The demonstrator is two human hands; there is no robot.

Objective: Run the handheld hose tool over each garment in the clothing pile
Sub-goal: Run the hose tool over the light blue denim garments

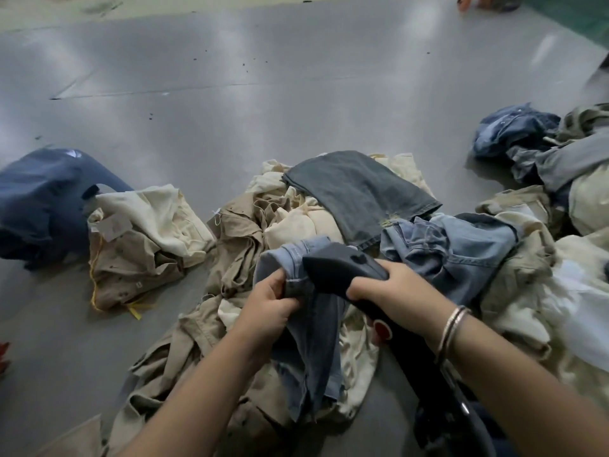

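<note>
Head view, hose tool (346, 268) in right hand (392, 288)

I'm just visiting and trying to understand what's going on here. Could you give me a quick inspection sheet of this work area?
Surface: grey shiny floor, dark specks scattered on it.
Job's things: dark handheld hose tool against a blue denim garment; mixed clothing pile of beige, cream and denim pieces beneath.
Clutter: folded grey jeans atop the pile; separate beige bundle; dark blue heap; more denim far right.
Grippers: left hand holds the denim's edge; right hand, bangles on its wrist, grips the tool's handle.
Cables: the tool's black hose runs down toward the person.
Surroundings: green flooring at the top right corner.
</note>
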